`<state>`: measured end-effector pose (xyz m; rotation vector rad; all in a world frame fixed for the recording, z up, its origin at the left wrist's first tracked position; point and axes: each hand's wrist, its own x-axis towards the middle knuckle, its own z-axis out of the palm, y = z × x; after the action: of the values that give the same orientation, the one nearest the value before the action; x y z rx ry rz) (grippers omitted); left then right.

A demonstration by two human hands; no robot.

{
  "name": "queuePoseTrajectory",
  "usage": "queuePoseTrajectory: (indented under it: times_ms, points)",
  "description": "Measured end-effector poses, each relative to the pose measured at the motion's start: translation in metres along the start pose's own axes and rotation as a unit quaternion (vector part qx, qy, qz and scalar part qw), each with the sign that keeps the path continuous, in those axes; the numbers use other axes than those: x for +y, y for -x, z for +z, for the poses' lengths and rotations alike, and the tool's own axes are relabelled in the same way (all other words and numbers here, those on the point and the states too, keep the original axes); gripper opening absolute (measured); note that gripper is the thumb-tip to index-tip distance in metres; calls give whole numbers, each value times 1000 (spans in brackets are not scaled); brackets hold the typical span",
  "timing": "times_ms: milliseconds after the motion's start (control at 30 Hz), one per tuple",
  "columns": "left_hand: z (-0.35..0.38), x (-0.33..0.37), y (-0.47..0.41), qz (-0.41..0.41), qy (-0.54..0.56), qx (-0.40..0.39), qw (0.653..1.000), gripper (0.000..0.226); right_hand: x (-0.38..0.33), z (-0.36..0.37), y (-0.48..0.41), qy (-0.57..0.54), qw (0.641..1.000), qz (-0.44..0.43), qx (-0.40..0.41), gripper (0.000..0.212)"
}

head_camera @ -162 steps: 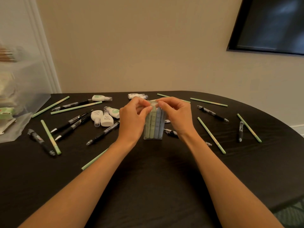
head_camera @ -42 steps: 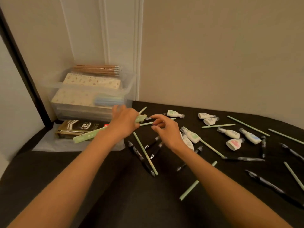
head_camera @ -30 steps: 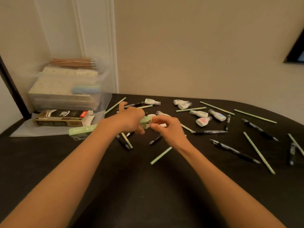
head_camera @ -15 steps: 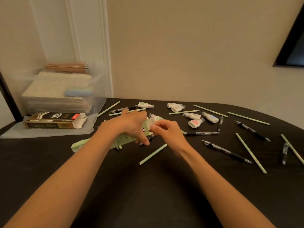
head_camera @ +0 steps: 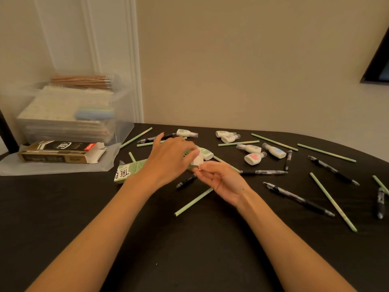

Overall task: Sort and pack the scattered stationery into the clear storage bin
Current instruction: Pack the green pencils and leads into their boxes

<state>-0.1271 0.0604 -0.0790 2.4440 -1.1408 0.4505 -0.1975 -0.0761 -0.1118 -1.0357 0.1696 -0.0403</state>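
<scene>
My left hand (head_camera: 168,160) grips a long green pencil box (head_camera: 129,170) held low over the black table (head_camera: 189,249). At the box's right end, the fingertips of my right hand (head_camera: 221,180) pinch its white end flap. The clear storage bin (head_camera: 124,114) stands at the back left with notebooks, a pastel highlighter pack (head_camera: 94,114) and brown pencils (head_camera: 82,81) inside. Green pencils (head_camera: 194,202), black pens (head_camera: 299,199) and white correction tapes (head_camera: 254,158) lie scattered across the table.
A black and gold pen box (head_camera: 61,151) lies open on the bin's clear lid (head_camera: 52,168) in front of the bin. The wall runs close behind the table. The table's curved edge falls away at the right.
The green box, picked up beside the bin, has been brought toward the table's middle and lowered. My right hand has turned palm up and taken the end flap. The view swung right.
</scene>
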Motion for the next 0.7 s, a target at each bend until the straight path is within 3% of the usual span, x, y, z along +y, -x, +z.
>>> queuePoseTrajectory:
  times_ms: [333,467,567,700]
  points:
    - [2,4,3,-17,-24,-41,999,61,-4,-10,-8,15,1000,-19,12,10]
    - [0,4,3,-41,-1,-63,997,62,-6,-15,-10,165,984,-56,29,11]
    - [0,3,5,-56,-12,-47,997,61,-17,-22,-5,377,918,-113,44,23]
    - [3,3,5,-100,-38,-20,994,61,-17,-26,6,642,762,-55,-56,24]
